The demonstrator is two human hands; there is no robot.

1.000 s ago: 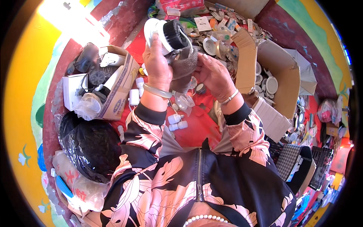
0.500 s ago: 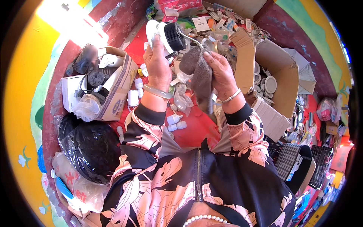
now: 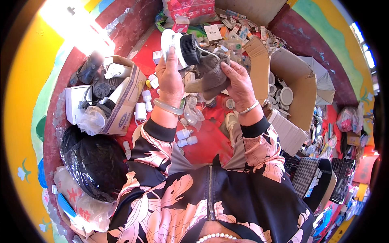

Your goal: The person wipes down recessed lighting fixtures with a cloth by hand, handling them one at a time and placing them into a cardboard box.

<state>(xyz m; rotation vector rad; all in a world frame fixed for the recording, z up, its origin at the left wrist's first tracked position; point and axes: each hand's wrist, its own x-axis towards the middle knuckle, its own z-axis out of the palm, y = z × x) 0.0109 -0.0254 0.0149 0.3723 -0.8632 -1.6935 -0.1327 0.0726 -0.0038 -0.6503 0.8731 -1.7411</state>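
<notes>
My left hand [image 3: 169, 81] is closed round what looks like a downlight [image 3: 189, 49], with a white round rim and a black ribbed body turned to the right. From its black end a thin pale cord [image 3: 208, 53] runs across to the fingers of my right hand [image 3: 241, 83]. Those fingers pinch a grey-brown cloth [image 3: 213, 77], which hangs bunched just below the black body. Whether the cord is gripped along with the cloth I cannot tell, since the fingers and folds cover its end.
To the left stand a carton [image 3: 123, 99] of appliances and a black plastic bag [image 3: 91, 164]. An open cardboard box [image 3: 302, 93] with white round parts stands right. Small boxes and packets [image 3: 239, 34] are heaped at the back. White bulb-like pieces [image 3: 184, 134] lie on the red floor covering [image 3: 206, 139].
The cloth has been drawn up and bunched against the black end; before, it hung long below my right hand. The downlight has shifted slightly right and down.
</notes>
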